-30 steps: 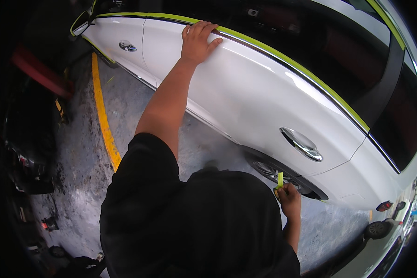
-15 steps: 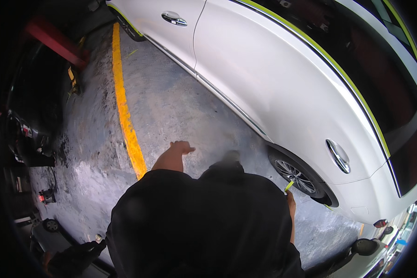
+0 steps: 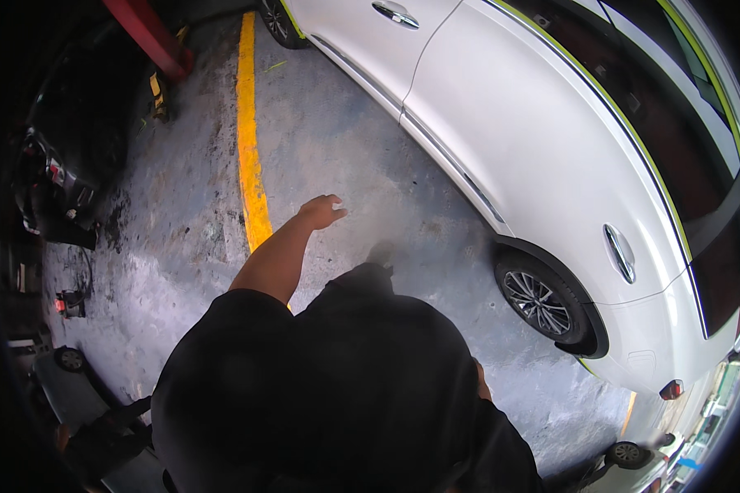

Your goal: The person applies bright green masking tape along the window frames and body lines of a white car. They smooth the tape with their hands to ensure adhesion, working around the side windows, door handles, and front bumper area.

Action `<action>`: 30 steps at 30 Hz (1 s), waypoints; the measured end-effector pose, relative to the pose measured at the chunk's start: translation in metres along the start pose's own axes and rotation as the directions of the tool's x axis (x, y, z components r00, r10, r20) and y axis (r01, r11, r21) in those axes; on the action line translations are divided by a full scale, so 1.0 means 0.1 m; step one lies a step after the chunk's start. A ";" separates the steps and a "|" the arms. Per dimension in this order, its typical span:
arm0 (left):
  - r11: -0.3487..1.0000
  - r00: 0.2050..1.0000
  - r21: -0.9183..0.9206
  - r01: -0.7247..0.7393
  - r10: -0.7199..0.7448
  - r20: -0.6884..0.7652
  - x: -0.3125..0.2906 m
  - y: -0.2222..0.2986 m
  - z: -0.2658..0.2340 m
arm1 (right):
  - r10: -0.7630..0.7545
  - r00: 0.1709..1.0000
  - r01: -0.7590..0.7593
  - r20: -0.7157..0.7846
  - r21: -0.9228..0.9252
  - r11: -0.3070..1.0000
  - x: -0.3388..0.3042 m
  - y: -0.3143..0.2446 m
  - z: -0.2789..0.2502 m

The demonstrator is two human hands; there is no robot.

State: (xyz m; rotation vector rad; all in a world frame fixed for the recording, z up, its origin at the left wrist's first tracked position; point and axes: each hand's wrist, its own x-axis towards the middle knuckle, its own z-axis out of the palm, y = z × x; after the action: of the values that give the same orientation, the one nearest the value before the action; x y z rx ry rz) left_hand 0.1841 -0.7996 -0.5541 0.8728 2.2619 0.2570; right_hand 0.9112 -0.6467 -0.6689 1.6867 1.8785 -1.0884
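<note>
My left hand reaches out ahead over the grey floor, with the bare forearm slanting up from a black sleeve. Its fingers are curled, and a small whitish piece shows between thumb and fingers, too small to name. My right hand hangs low beside my body, mostly hidden behind my black shirt. Only a strip of skin shows there, so its fingers and anything in them are out of sight. To the right stands a white car with yellow-green tape along its window edge. The nearest wheel is ahead of my right hand.
A yellow line runs along the floor left of the car. Farther left are a red post, a dark car and a small device with a red part. Another person's dark sleeve appears at lower left.
My left arm has stretched farther forward. My right hand, which showed a yellow-green strip before, has dropped back behind my shirt. The view has shifted, so the car sits farther right.
</note>
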 end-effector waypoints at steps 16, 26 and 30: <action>0.951 0.806 -0.216 -0.221 0.303 0.509 -1.16 -2.44 0.68 | 0.157 0.986 -0.152 -0.056 0.084 0.985 -1.06 -2.40 0.67; 0.959 0.902 -0.273 -0.071 0.179 0.393 -1.43 -3.62 0.40 | -0.235 0.971 0.233 -0.031 -0.061 0.970 -0.12 -5.13 0.33; 0.951 0.912 -0.308 0.033 0.098 0.399 -1.23 -3.67 -0.07 | -0.337 0.941 0.328 -0.012 -0.195 0.924 0.20 -5.80 0.33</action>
State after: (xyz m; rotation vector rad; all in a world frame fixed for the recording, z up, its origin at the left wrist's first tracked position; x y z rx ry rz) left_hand 0.0551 -1.1568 -0.6315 0.7196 1.7575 0.3919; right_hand 0.3452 -0.6436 -0.5379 1.3274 2.2780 -0.9564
